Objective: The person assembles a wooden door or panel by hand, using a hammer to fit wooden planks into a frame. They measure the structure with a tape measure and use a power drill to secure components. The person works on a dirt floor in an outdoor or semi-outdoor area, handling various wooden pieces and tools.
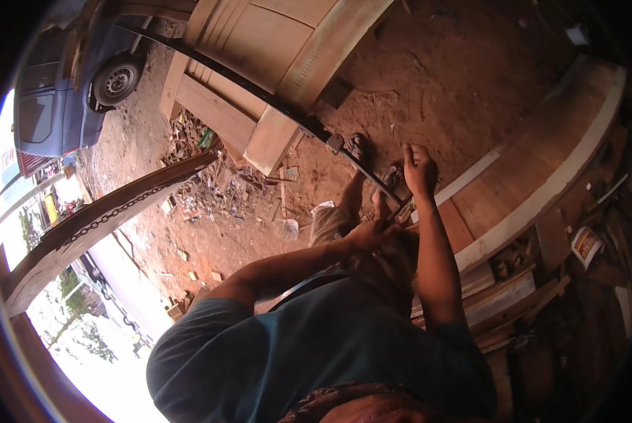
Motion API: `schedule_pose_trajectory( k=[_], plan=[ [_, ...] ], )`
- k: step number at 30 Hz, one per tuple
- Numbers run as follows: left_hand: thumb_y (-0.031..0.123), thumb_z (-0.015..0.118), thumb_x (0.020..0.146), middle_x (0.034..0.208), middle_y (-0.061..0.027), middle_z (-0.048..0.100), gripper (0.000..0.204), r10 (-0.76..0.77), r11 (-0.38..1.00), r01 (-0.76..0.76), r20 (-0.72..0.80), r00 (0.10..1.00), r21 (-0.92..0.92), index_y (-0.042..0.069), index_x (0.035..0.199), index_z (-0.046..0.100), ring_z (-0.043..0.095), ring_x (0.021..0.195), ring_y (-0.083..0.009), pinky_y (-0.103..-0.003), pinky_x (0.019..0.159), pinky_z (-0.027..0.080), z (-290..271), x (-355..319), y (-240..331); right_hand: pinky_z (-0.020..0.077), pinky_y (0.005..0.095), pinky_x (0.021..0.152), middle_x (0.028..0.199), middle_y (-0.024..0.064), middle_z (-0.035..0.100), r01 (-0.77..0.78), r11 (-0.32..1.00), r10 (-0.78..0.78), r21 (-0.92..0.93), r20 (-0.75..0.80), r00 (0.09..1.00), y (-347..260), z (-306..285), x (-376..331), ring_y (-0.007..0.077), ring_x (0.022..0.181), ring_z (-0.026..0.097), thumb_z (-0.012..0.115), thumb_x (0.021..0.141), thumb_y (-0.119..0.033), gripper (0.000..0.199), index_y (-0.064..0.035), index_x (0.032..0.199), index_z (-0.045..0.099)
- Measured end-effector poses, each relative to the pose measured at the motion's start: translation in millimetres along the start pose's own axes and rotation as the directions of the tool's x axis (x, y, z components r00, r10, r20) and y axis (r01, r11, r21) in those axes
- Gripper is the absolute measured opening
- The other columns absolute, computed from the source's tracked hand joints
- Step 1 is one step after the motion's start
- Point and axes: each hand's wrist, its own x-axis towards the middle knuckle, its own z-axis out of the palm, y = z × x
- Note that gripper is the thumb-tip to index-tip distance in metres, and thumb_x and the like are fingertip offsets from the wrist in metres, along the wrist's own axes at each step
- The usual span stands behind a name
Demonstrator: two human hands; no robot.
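A long dark bar clamp (238, 79) lies across a pale wooden panel door (259, 32) and slants toward my body. Its sliding jaw (335, 144) sits past the door's near edge, above my sandalled feet. My left hand (373, 236) is closed around the near end of the clamp, low in front of my waist; its fingers are partly hidden in shadow. To the right of the clamp, my right hand (420, 170) is raised, apart from the bar. Its fingers are curled in, and whatever they may hold is hidden.
A curved wooden piece (541, 169) lies to my right, above stacked boards (499, 296). A white tub (586, 245) stands beside it. Wood scraps (224, 187) litter the dirt floor. At left are a beam with a chain (111, 211) and a parked blue vehicle (55, 106).
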Motion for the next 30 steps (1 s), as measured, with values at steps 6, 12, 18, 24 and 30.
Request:
schedule_pose_trajectory(
  k=[6,12,18,24,30],
  plan=[
    [0.046,0.055,0.099,0.106,-0.0198,0.069,0.056,0.442,0.805,-0.422,-0.053,0.896,-0.418,-0.002,0.128,0.057,0.067,0.100,-0.0286,-0.035,0.090,0.052,8.0,36.3,4.6,0.0569,0.0424,0.077,0.097,0.0175,0.071,-0.805,0.505,0.174,0.311,0.877,0.447,48.4,59.5,-11.0,0.0282,0.089,0.070,0.047,0.090,-0.074,0.076,-0.0014,0.097,0.067],
    [0.032,0.057,0.099,0.103,-0.0161,0.066,0.033,0.699,0.715,-0.699,-0.059,0.713,0.029,0.005,0.119,0.061,0.067,0.094,-0.0265,-0.039,0.085,0.053,-6.4,45.2,6.6,0.0541,0.0419,0.085,0.103,0.0163,0.068,-0.864,0.090,-0.140,0.495,0.865,0.481,75.7,75.1,-32.4,0.0288,0.093,0.067,0.044,0.090,-0.076,0.082,0.0001,0.113,0.063],
    [0.032,0.061,0.096,0.085,-0.0092,0.063,0.024,0.952,0.288,-0.597,-0.157,0.262,0.749,0.008,0.095,0.064,0.065,0.084,-0.0293,-0.040,0.076,0.052,8.1,30.0,70.3,0.0508,0.0326,0.083,0.101,0.0122,0.066,-0.567,-0.340,-0.069,0.750,0.581,0.811,95.7,102.7,-91.4,0.0235,0.088,0.063,0.047,0.093,-0.069,0.073,-0.0004,0.112,0.063],
    [0.033,0.061,0.095,0.083,-0.0120,0.068,0.028,0.782,0.457,-0.464,-0.094,0.617,0.759,0.005,0.099,0.068,0.069,0.080,-0.0340,-0.046,0.070,0.055,-0.2,131.0,107.4,0.0503,0.0342,0.079,0.101,0.0132,0.065,-0.503,-0.430,0.308,0.750,0.646,0.699,19.9,63.3,-141.6,0.0218,0.084,0.061,0.054,0.091,-0.066,0.068,-0.0008,0.107,0.063],
    [0.035,0.066,0.089,0.109,-0.0147,0.072,0.035,-0.013,0.304,-0.241,0.256,0.967,0.922,0.008,0.110,0.072,0.069,0.101,-0.0352,-0.045,0.078,0.056,-31.1,230.4,72.6,0.0509,0.0362,0.076,0.106,0.0150,0.060,-0.506,-0.710,0.015,0.489,0.730,0.684,-25.3,-12.5,-154.2,0.0212,0.085,0.057,0.060,0.089,-0.065,0.076,0.0045,0.117,0.054]
  ],
)
